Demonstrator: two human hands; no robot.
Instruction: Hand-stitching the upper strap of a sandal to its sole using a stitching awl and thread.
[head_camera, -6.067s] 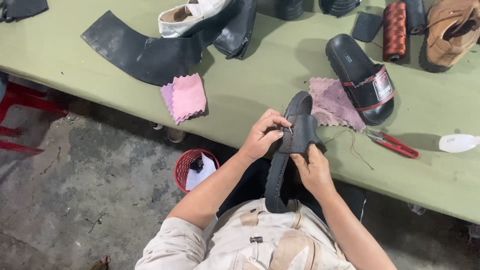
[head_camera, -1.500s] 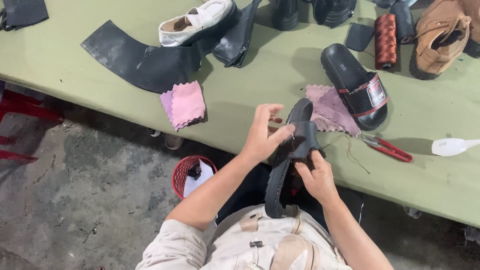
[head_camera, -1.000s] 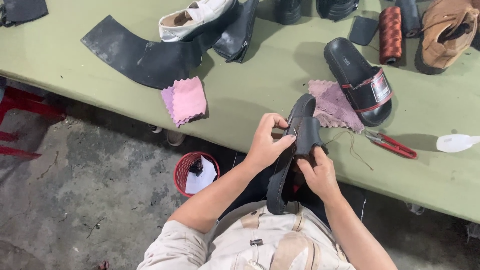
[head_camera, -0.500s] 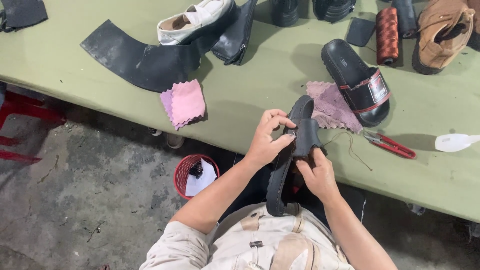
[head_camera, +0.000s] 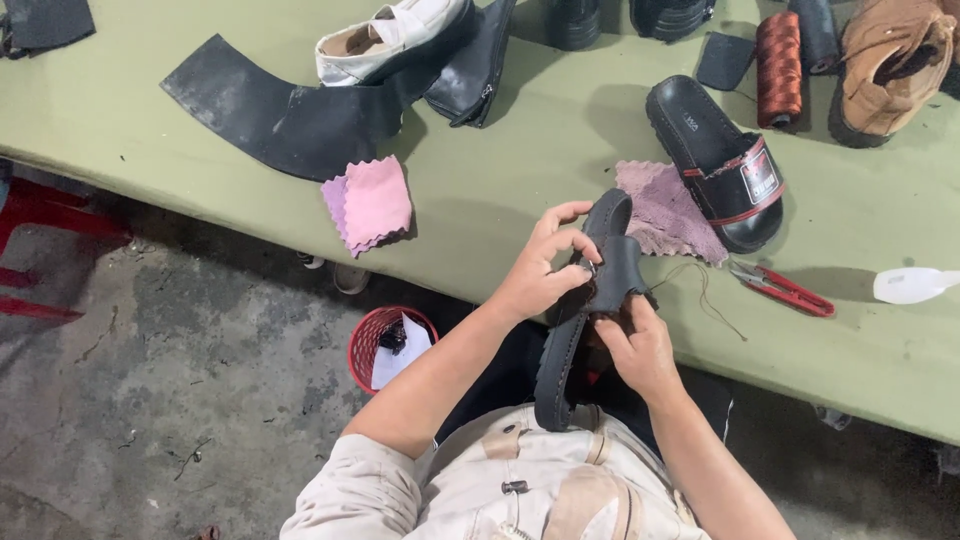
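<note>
Resting between both hands' fingers (head_camera: 560, 222): black sandal (head_camera: 590, 300)

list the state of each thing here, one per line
left hand: fingertips pinching the black slide sandal's strap
right hand: gripping the sandal from below
black slide sandal: held on edge at the table's rim
second sandal: flat, sole down
red snips: lying closed
pink cloth: folded
thread spool: lying on its side

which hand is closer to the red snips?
Right. The right hand grips the black sandal just left of the red snips; the left hand is farther left, on the sandal's strap.
</note>
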